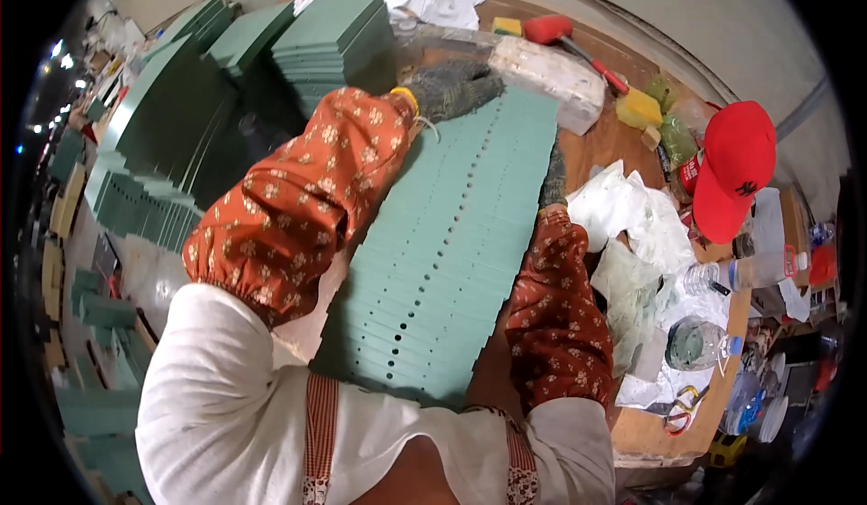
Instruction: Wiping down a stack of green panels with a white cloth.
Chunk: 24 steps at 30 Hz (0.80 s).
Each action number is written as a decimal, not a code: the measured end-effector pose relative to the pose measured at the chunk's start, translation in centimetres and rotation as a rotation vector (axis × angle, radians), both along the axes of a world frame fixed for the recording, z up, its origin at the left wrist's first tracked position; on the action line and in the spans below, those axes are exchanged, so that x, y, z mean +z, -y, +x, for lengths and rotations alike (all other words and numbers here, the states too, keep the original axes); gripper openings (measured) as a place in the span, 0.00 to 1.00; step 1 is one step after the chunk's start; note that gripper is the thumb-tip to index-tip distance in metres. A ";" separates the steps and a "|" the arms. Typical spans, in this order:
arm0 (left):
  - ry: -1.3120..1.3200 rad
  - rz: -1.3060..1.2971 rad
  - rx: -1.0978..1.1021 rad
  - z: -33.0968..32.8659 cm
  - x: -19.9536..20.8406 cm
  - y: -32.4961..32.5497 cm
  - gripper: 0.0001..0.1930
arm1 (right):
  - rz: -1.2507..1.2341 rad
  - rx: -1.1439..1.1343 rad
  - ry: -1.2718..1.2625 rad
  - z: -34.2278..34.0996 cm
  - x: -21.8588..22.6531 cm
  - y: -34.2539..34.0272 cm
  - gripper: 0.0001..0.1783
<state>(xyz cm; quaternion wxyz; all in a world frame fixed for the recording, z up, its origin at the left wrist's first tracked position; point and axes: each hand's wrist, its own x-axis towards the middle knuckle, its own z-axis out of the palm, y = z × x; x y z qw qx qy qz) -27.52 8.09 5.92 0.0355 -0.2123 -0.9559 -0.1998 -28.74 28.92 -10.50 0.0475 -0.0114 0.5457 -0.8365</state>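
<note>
A long row of thin green slabs (pixel 433 252), packed tightly together, runs away from my body. Lines of dark round holes dot its upper face, and its side edges are slightly stepped. My left hand (pixel 452 89), in a dark grey work glove, bends across the far left end of the row with its fingers against the slabs. Along the far right side, my right hand (pixel 554 178) rests against the row's edge; its same grey glove shows only in part, and the fingers are hidden. Orange floral sleeve covers wrap both my forearms.
Stacked green slabs (pixel 330 40) stand at the left. Beyond the row lie a whitish block (pixel 549 80) and a red-headed mallet (pixel 548 29). To the right are crumpled white cloths (pixel 632 207), a red cap (pixel 736 171), a clear bottle (pixel 695 344) and scissors (pixel 685 410).
</note>
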 end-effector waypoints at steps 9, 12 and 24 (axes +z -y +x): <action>0.080 0.134 -0.195 1.7 -1.3 -4.4 0.21 | -0.013 -0.320 0.087 8.0 4.1 -3.9 0.28; -0.009 0.273 -0.276 2.4 -0.8 -4.6 0.25 | 0.511 -0.468 -0.168 9.6 5.0 -6.5 0.26; 0.033 0.489 -0.431 -2.7 -12.1 -2.9 0.18 | 2.083 -0.098 -0.310 4.6 14.6 -0.6 0.27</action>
